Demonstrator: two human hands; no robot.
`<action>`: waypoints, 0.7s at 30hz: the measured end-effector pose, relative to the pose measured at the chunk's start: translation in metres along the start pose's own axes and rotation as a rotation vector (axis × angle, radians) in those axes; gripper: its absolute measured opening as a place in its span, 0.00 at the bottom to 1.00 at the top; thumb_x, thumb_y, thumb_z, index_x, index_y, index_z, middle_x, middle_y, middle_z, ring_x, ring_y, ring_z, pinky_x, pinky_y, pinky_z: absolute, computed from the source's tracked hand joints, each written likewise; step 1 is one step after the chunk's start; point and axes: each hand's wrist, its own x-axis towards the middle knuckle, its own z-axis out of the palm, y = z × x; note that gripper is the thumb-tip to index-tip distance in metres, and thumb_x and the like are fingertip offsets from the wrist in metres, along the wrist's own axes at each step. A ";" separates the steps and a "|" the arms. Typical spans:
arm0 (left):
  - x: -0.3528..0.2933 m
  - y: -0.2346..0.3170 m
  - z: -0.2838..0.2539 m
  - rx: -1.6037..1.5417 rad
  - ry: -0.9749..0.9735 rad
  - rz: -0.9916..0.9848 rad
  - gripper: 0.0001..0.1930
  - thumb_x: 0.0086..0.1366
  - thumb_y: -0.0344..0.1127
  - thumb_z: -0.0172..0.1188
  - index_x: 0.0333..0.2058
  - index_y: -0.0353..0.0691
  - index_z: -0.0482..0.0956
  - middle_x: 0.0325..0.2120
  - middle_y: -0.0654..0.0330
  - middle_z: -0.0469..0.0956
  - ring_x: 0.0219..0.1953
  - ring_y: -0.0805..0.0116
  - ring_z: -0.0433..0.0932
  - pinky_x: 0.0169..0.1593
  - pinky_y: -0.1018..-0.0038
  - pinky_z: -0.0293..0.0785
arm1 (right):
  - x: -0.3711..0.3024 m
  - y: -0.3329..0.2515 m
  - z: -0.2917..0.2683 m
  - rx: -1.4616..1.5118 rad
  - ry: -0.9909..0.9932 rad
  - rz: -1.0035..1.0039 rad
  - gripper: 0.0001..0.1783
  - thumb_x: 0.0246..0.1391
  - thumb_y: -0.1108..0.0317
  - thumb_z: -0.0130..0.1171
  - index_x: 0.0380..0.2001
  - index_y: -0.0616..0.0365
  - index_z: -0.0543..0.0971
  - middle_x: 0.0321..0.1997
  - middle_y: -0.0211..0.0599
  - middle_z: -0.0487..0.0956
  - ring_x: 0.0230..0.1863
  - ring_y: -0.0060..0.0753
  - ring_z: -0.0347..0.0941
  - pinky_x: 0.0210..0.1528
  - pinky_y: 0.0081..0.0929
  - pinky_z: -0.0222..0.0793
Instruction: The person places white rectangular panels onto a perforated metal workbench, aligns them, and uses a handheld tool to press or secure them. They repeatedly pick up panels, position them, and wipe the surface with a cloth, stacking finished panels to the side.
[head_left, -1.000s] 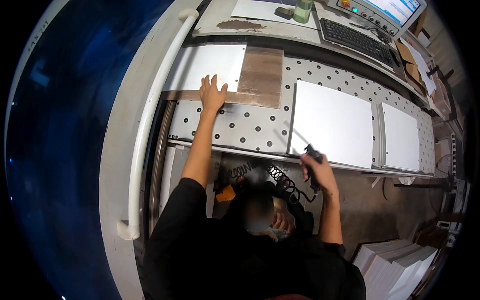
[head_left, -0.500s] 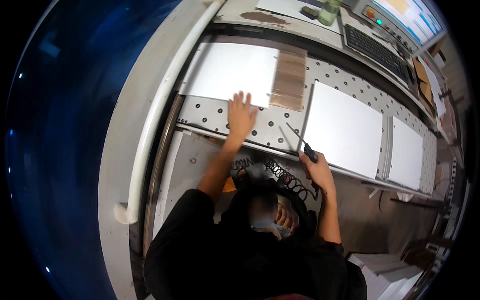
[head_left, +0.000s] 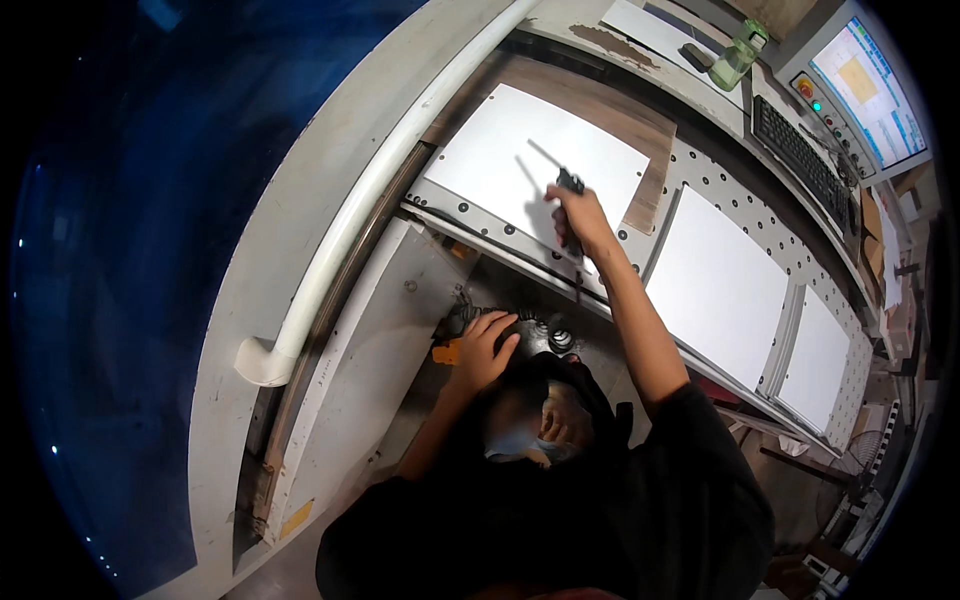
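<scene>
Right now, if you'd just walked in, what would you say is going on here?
A person grips a black tool with a thin nozzle in the right hand, held over a white panel that lies partly on a brown board. The left hand, holding nothing visible, is below the table's near edge. More white panels lie to the right on the dotted table.

At nine o'clock, a glossy dark blue surface (head_left: 120, 250) is dotted with small points of light (head_left: 54, 450). A worn, pale ledge (head_left: 685, 88) is seen toward one o'clock. A lit monitor (head_left: 868, 95) is positioned at two o'clock. Dim brownish floor (head_left: 790, 490) is exposed at four o'clock.
</scene>
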 end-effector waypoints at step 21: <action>0.139 -0.001 -0.015 -0.087 -0.246 0.081 0.21 0.68 0.40 0.63 0.57 0.38 0.78 0.55 0.47 0.77 0.61 0.48 0.73 0.65 0.57 0.67 | -0.083 -0.060 0.237 -0.398 -0.477 -1.238 0.21 0.63 0.47 0.60 0.40 0.56 0.79 0.35 0.38 0.80 0.44 0.43 0.77 0.69 0.55 0.55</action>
